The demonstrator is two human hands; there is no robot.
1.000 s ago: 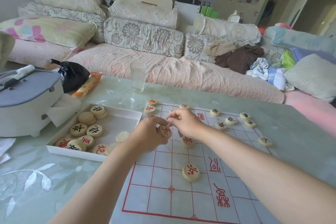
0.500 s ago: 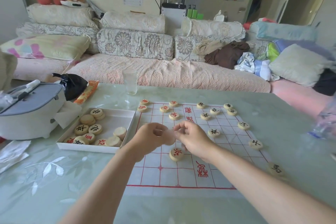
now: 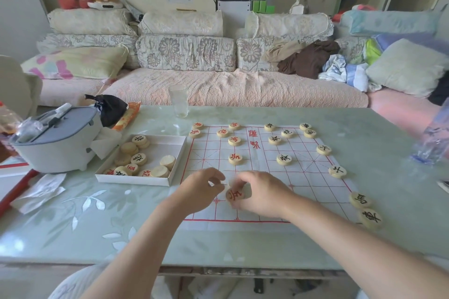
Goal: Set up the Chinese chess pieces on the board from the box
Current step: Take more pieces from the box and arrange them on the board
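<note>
The paper chess board with red lines lies on the table. Several round wooden pieces stand on its far rows: red ones to the left, black ones to the right. Two black pieces lie off the board's near right corner. A white box left of the board holds several more pieces. My right hand pinches a red soldier piece at the board's near left. My left hand is beside it with curled fingers; a pale blur sits between the hands.
A drinking glass stands beyond the board. A grey appliance, a black bag and paper scraps fill the table's left side. A clear plastic bottle is at the right edge. A sofa runs behind the table.
Both hands have drawn back from the board's middle toward its near left edge. The red piece, earlier in my left hand, is now at my right fingertips. The camera has tilted up.
</note>
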